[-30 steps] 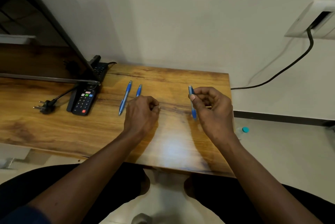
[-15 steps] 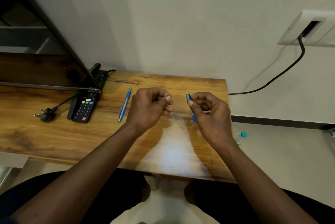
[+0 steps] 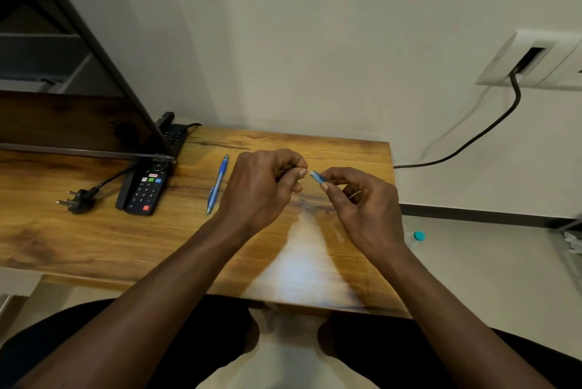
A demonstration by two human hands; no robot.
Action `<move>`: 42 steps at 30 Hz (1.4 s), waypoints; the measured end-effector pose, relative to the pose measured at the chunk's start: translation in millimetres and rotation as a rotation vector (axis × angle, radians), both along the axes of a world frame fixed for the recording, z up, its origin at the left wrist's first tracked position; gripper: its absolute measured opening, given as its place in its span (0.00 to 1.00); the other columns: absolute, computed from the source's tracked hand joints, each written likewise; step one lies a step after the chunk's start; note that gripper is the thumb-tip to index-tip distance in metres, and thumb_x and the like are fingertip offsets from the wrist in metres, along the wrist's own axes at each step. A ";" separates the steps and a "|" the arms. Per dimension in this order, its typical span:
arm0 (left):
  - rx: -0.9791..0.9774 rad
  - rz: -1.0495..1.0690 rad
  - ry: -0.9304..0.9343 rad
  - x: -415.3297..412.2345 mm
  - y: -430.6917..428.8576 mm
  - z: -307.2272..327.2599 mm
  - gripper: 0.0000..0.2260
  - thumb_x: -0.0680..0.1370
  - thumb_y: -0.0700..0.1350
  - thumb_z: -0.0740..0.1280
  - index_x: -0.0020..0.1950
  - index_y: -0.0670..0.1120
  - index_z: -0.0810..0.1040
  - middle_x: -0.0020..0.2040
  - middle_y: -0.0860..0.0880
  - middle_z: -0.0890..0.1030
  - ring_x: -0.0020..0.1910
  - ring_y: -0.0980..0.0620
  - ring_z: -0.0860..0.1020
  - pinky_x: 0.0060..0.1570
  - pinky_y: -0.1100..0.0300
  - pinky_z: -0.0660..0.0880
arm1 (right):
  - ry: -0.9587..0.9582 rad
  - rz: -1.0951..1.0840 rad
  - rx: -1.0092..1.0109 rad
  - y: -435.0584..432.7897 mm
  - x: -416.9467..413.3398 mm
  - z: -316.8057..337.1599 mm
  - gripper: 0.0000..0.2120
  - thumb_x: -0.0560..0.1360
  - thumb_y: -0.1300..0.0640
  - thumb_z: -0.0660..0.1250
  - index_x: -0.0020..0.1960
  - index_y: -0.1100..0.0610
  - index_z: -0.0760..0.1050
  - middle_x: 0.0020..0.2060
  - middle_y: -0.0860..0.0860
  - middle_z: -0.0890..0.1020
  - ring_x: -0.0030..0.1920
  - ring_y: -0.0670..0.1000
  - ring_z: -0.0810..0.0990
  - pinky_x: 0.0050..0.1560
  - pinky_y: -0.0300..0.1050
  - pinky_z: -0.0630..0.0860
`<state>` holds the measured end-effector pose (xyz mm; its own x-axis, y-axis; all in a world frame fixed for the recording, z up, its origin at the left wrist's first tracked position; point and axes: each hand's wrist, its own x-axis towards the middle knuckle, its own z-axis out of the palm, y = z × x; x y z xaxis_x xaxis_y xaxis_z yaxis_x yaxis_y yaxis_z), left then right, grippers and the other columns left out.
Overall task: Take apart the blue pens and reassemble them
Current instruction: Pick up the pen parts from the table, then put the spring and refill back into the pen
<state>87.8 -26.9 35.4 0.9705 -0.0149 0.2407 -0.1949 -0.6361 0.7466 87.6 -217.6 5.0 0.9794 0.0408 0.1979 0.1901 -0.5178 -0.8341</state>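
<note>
**Right hand (image 3: 368,209) pinching a blue pen piece (image 3: 317,176), left hand (image 3: 267,190) curled up right beside it**

So the right hand has the blue pen piece clamped between thumb and forefinger. Only a short bit pokes out, up and to the left, with its pale end aimed at the left hand. The rest is hidden behind the fingers, so no idea how long it is.

The left hand's fingers are all curled in, with thumb and forefinger tips pressed together just beside that pale end and a small gap between them. Might be something thin pinched in there, but honestly I cannot tell whether it's holding anything.

Both hands are up above the right half of the wooden table (image 3: 94,247), not resting on it.

A whole blue pen (image 3: 217,184) lies flat on the table just left of the left hand, tip toward the person, nobody touching it.

Further left there's a black remote (image 3: 143,193) with coloured buttons, its far end tucked under a dark slanted frame. Left of that sits a black plug (image 3: 78,199), prongs pointing left.

Off to the right, a black cable (image 3: 491,130) hangs from a white wall socket (image 3: 532,58). Down on the floor by the table's right edge there's a teal cap (image 3: 419,235).
</note>
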 end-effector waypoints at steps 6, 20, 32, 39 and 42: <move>0.074 -0.030 -0.019 -1.0 2.6 -0.7 0.04 0.81 0.42 0.72 0.54 0.47 0.86 0.40 0.54 0.87 0.39 0.63 0.85 0.44 0.56 0.84 | -0.066 0.020 -0.081 0.9 -0.6 -1.5 0.09 0.79 0.51 0.72 0.58 0.48 0.84 0.48 0.38 0.85 0.40 0.44 0.80 0.43 0.54 0.81; 0.307 -0.164 -0.077 -4.5 6.3 5.0 0.05 0.80 0.40 0.73 0.54 0.46 0.86 0.41 0.51 0.88 0.39 0.58 0.85 0.40 0.64 0.81 | -0.266 0.099 -0.447 -3.0 -0.4 1.3 0.10 0.78 0.56 0.72 0.58 0.51 0.84 0.46 0.46 0.86 0.48 0.50 0.77 0.40 0.50 0.76; -0.003 -0.164 0.171 0.2 19.1 9.0 0.06 0.77 0.39 0.77 0.52 0.48 0.87 0.40 0.53 0.88 0.39 0.60 0.87 0.46 0.51 0.86 | -0.300 0.175 -0.435 -8.2 3.9 5.8 0.10 0.78 0.57 0.72 0.58 0.51 0.85 0.46 0.47 0.85 0.49 0.52 0.77 0.41 0.49 0.75; -0.030 -0.179 0.193 2.0 24.5 8.9 0.10 0.77 0.39 0.77 0.57 0.47 0.86 0.40 0.52 0.88 0.40 0.58 0.88 0.45 0.48 0.86 | -0.333 0.195 -0.406 -7.2 3.7 5.5 0.09 0.77 0.59 0.73 0.57 0.52 0.85 0.47 0.48 0.86 0.50 0.53 0.77 0.41 0.49 0.75; -0.074 -0.174 0.219 1.9 23.6 8.7 0.08 0.76 0.39 0.78 0.54 0.46 0.87 0.38 0.50 0.88 0.39 0.55 0.88 0.45 0.47 0.86 | -0.324 0.192 -0.405 -6.0 3.0 4.3 0.09 0.77 0.59 0.73 0.57 0.53 0.85 0.47 0.48 0.86 0.50 0.52 0.77 0.43 0.46 0.73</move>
<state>89.7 -3.4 44.0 0.9838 -0.1763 0.0321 -0.1254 -0.5490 0.8263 90.6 -223.5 9.3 0.8386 0.3479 0.4192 0.5264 -0.7157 -0.4589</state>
